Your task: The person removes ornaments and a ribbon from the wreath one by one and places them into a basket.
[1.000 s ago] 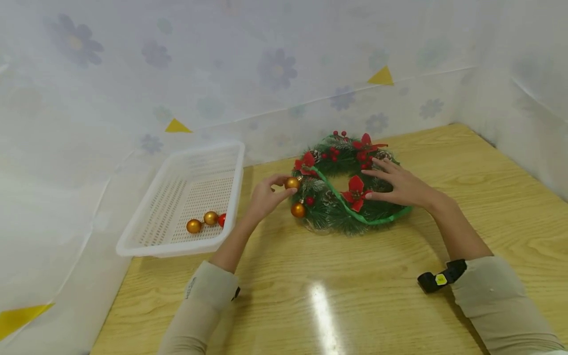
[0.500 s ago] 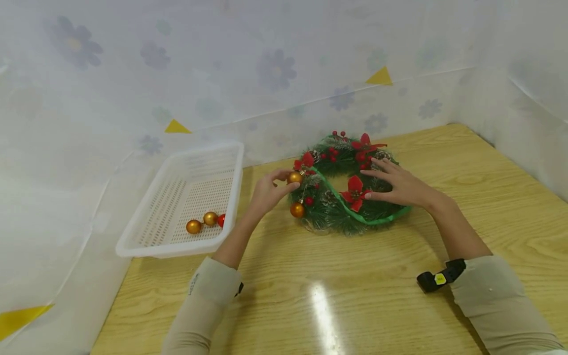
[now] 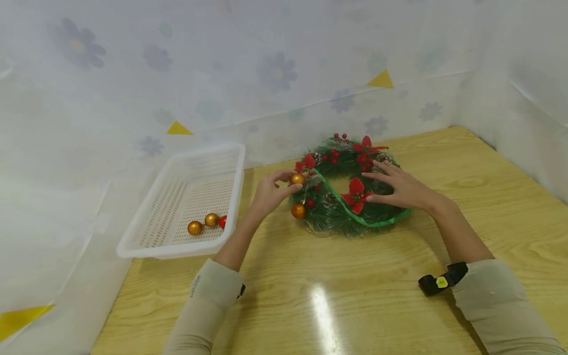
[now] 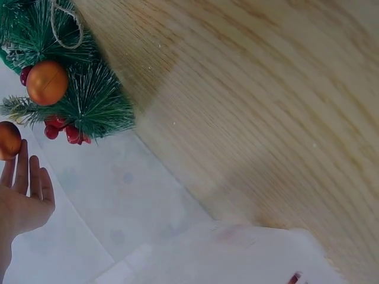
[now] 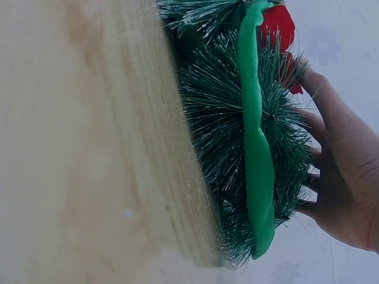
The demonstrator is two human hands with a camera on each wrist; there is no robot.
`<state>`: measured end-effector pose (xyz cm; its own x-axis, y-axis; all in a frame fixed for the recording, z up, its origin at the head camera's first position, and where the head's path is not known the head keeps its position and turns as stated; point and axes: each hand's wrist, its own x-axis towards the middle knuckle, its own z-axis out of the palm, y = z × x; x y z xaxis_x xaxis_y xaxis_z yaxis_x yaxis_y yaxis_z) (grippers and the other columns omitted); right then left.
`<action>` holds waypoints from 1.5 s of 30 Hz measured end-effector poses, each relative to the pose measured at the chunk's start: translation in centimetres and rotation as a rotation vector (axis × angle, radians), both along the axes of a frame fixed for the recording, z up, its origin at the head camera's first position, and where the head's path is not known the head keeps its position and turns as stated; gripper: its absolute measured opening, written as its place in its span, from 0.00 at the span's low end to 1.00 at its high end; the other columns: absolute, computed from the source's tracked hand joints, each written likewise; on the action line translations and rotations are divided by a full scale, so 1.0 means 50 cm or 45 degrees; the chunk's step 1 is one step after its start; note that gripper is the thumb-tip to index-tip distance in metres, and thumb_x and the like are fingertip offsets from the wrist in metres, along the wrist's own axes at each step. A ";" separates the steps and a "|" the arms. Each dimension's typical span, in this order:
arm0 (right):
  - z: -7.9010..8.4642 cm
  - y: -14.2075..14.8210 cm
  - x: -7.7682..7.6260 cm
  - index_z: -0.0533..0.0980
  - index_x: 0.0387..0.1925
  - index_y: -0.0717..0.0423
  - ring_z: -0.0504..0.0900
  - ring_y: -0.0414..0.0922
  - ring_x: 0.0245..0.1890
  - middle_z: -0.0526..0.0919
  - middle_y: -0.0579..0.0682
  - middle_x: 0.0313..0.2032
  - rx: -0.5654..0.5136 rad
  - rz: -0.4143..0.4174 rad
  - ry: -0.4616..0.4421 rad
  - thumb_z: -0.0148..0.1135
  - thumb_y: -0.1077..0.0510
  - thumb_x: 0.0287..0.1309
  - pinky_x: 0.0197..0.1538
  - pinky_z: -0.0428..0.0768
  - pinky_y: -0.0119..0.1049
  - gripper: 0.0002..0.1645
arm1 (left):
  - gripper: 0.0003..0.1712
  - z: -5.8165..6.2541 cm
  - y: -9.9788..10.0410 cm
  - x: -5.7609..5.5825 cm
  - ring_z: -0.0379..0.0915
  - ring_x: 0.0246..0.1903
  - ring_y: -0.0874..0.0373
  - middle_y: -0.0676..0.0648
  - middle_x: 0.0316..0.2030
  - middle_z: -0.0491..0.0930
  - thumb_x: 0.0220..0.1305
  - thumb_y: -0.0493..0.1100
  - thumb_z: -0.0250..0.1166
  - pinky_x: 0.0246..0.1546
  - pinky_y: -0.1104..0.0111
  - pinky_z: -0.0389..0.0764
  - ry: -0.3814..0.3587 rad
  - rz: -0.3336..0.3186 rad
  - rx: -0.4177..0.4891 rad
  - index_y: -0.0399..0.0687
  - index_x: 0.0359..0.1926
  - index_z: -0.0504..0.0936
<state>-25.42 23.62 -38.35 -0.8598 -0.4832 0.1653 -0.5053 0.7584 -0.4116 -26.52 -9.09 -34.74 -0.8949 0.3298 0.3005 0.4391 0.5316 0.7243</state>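
A green Christmas wreath (image 3: pixel 346 224) lies on the table, trimmed with red poinsettias (image 3: pixel 356 195), berries, pine cones and a green ribbon (image 3: pixel 381 223). At its left side my left hand (image 3: pixel 271 195) pinches a gold Christmas ball (image 3: pixel 298 179) between thumb and fingers. That same ball (image 4: pixel 9 141) shows at the left edge of the left wrist view. Just below it, another gold ball (image 3: pixel 299 211) hangs on the wreath. My right hand (image 3: pixel 406 190) rests on the wreath's right side, fingers spread, thumb by the front poinsettia. Foliage hides some of its fingertips in the right wrist view.
Left of the wreath stands a white plastic basket (image 3: pixel 241 162) with two gold balls (image 3: pixel 203 224) and a red ball (image 3: pixel 223 222) near its front right corner. A flowered white sheet (image 3: pixel 275 106) hangs behind the wooden table (image 3: pixel 284 296).
My left hand has moved slightly right and up with the gold ball, closer in over the wreath's left side. My right hand has stayed in place.
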 end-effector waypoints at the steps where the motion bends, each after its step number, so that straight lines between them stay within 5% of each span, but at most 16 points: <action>1: 0.000 0.001 0.001 0.57 0.57 0.44 0.36 0.55 0.58 0.42 0.54 0.60 -0.002 0.001 0.001 0.54 0.40 0.43 0.47 0.44 0.61 0.38 | 0.23 0.000 0.000 0.000 0.67 0.38 0.56 0.56 0.33 0.74 0.44 0.56 0.61 0.33 0.68 0.66 -0.002 0.004 0.001 0.54 0.42 0.75; 26: 0.009 0.004 -0.001 0.56 0.58 0.42 0.34 0.54 0.58 0.41 0.53 0.60 -0.006 0.003 -0.018 0.54 0.40 0.44 0.49 0.42 0.60 0.38 | 0.25 0.015 0.006 -0.002 0.66 0.36 0.67 0.59 0.34 0.74 0.44 0.58 0.59 0.33 0.69 0.66 0.030 -0.001 0.023 0.54 0.45 0.74; 38: 0.004 -0.002 -0.004 0.57 0.57 0.43 0.35 0.55 0.58 0.42 0.53 0.60 -0.007 0.007 -0.009 0.54 0.39 0.43 0.49 0.43 0.60 0.38 | 0.23 0.001 -0.005 -0.009 0.66 0.38 0.57 0.55 0.34 0.74 0.41 0.57 0.62 0.30 0.66 0.68 -0.007 0.023 0.042 0.55 0.41 0.75; 39: 0.004 -0.002 -0.004 0.57 0.57 0.43 0.35 0.55 0.58 0.42 0.53 0.60 -0.005 0.006 -0.009 0.54 0.39 0.43 0.49 0.43 0.60 0.38 | 0.23 -0.024 -0.009 -0.031 0.66 0.38 0.57 0.55 0.35 0.74 0.42 0.57 0.61 0.30 0.67 0.68 -0.015 0.015 0.051 0.55 0.42 0.75; 45: 0.004 0.000 -0.004 0.57 0.57 0.44 0.35 0.55 0.58 0.42 0.54 0.60 -0.007 0.007 -0.009 0.55 0.40 0.43 0.48 0.43 0.61 0.38 | 0.24 -0.015 -0.009 -0.028 0.65 0.38 0.57 0.55 0.34 0.74 0.41 0.59 0.61 0.33 0.67 0.66 -0.024 0.048 0.088 0.57 0.42 0.75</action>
